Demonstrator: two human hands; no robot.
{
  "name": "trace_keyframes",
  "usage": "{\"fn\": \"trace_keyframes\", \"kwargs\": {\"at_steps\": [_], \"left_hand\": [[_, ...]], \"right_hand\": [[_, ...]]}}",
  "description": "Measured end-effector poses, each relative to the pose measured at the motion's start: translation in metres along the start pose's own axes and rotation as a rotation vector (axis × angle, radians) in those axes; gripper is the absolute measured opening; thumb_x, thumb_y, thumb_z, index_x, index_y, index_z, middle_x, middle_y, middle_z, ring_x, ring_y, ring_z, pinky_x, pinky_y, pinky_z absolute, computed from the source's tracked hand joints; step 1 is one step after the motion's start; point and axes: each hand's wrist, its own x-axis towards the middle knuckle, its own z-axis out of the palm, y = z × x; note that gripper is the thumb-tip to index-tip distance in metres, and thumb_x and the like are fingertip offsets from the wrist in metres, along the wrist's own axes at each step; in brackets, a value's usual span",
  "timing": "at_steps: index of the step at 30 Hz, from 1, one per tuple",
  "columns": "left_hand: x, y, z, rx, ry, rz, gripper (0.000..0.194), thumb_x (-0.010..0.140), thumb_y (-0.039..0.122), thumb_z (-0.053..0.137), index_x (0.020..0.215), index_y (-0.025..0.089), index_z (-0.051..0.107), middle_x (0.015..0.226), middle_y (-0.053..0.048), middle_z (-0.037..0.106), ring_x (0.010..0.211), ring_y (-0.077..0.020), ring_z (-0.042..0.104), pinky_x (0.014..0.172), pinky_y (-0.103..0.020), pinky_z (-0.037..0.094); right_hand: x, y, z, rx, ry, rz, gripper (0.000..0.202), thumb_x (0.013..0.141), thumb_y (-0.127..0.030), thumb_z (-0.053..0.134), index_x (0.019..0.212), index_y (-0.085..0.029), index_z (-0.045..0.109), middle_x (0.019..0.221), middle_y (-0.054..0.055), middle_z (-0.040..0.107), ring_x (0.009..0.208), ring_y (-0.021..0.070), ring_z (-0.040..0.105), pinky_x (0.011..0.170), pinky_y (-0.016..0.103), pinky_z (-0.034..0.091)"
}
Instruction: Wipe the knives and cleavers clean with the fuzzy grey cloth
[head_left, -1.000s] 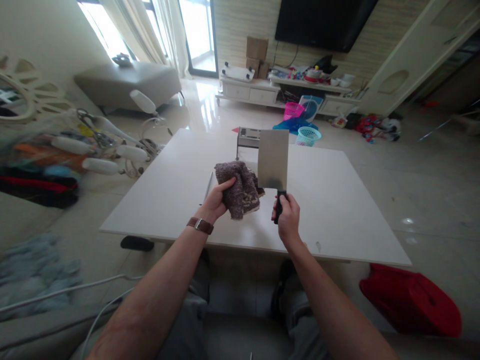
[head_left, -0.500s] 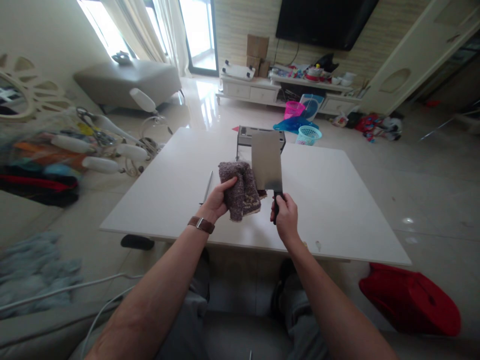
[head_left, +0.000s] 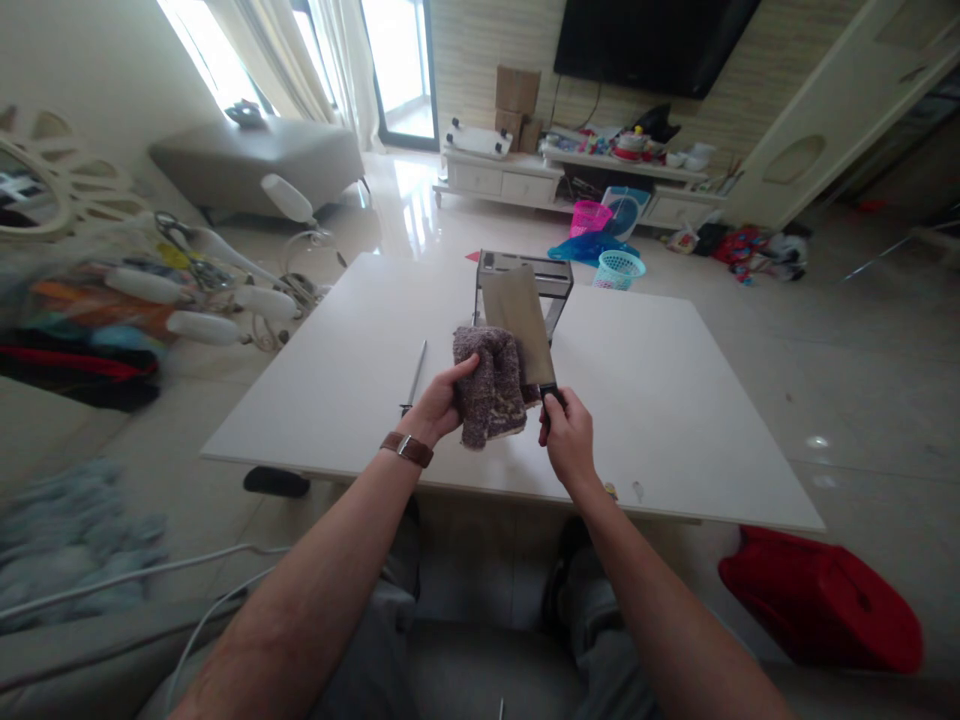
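My left hand (head_left: 441, 403) grips a folded purple-brown cloth (head_left: 489, 390) over the middle of the white table (head_left: 660, 400). My right hand (head_left: 570, 435) is closed round the black handle of a cleaver (head_left: 519, 318). The cleaver's wide blade points up and leans left, its lower left side beside or against the cloth; whether they touch is hard to tell. Behind the blade stands a black and silver rack-like object (head_left: 556, 278), partly hidden. A thin metal rod (head_left: 417, 374) lies on the table left of the cloth, its lower end near my left hand.
Two small items (head_left: 637, 490) lie at the table's near edge, by my right forearm. Beyond the far edge are a teal basket (head_left: 619, 268) and a pink basket (head_left: 590, 218). A red object (head_left: 817, 600) sits on the floor at the right. White lamp arms reach near the left side.
The cleaver's blade has tilted to the left, showing more of the rack-like object behind it. The cloth in my left hand has shifted slightly right.
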Motion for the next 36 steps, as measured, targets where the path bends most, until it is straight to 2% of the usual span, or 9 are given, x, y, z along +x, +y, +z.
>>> {"fn": "trace_keyframes", "kwargs": {"at_steps": [3,9,15,18,23,27,30,36], "left_hand": [[0.0,-0.001,-0.001,-0.008,-0.005,0.023,0.037,0.078,0.041,0.083,0.103,0.015,0.077,0.109,-0.016,0.08,0.119,-0.0362,0.071,0.111,-0.054,0.053],[0.004,-0.006,-0.001,-0.014,0.01,-0.009,0.035,0.074,0.038,0.086,0.098,0.014,0.077,0.105,-0.016,0.08,0.113,-0.0361,0.073,0.108,-0.052,0.055],[0.009,-0.012,0.004,0.063,0.135,0.205,0.042,0.06,0.022,0.094,0.096,0.011,0.076,0.095,-0.012,0.08,0.091,-0.0275,0.076,0.101,-0.046,0.059],[0.011,-0.009,0.003,0.067,0.162,0.25,0.042,0.058,0.019,0.095,0.095,0.011,0.075,0.093,-0.011,0.08,0.09,-0.0265,0.076,0.101,-0.046,0.059],[0.009,0.006,-0.005,0.002,0.187,0.257,0.04,0.066,0.021,0.091,0.102,0.012,0.074,0.099,-0.012,0.08,0.097,-0.0288,0.076,0.103,-0.048,0.059],[0.004,0.013,-0.009,-0.033,0.152,0.135,0.036,0.078,0.029,0.084,0.109,0.014,0.074,0.103,-0.013,0.081,0.103,-0.0317,0.076,0.103,-0.05,0.06],[0.004,0.012,-0.009,-0.023,0.141,0.066,0.027,0.083,0.026,0.079,0.105,0.012,0.074,0.1,-0.014,0.081,0.102,-0.0311,0.077,0.102,-0.049,0.061],[0.01,0.013,-0.01,-0.065,0.227,0.181,0.017,0.084,0.018,0.076,0.1,0.013,0.073,0.094,-0.01,0.081,0.098,-0.0279,0.078,0.104,-0.047,0.061]], "right_hand": [[0.0,0.0,0.0,0.02,-0.001,0.007,0.027,0.095,-0.048,0.055,0.083,-0.023,0.054,0.064,-0.006,0.054,0.043,0.0097,0.05,0.043,0.024,0.037],[-0.003,-0.001,0.005,0.117,-0.106,0.044,0.026,0.091,-0.048,0.058,0.082,-0.024,0.055,0.056,-0.008,0.05,0.039,0.0103,0.046,0.038,0.024,0.032],[-0.001,-0.004,0.004,0.097,-0.115,0.047,0.026,0.09,-0.046,0.059,0.078,-0.023,0.055,0.056,-0.007,0.051,0.037,0.01,0.046,0.037,0.024,0.031],[0.001,-0.006,0.003,0.126,-0.116,0.066,0.027,0.088,-0.046,0.061,0.075,-0.022,0.055,0.055,-0.007,0.052,0.036,0.0092,0.045,0.036,0.024,0.029],[0.002,-0.007,0.002,0.131,-0.118,0.073,0.025,0.086,-0.043,0.06,0.075,-0.022,0.056,0.057,-0.006,0.054,0.036,0.0091,0.046,0.035,0.024,0.031],[0.001,-0.004,-0.002,0.093,-0.16,0.087,0.023,0.086,-0.042,0.059,0.076,-0.021,0.057,0.058,-0.005,0.054,0.035,0.0091,0.046,0.035,0.024,0.03],[0.001,-0.003,-0.003,0.052,-0.209,0.1,0.024,0.086,-0.042,0.058,0.074,-0.021,0.056,0.056,-0.006,0.053,0.035,0.0089,0.046,0.035,0.024,0.03],[0.002,-0.006,-0.002,0.019,-0.234,0.079,0.027,0.088,-0.041,0.059,0.069,-0.022,0.055,0.055,-0.006,0.053,0.037,0.0088,0.047,0.037,0.024,0.031]]}}
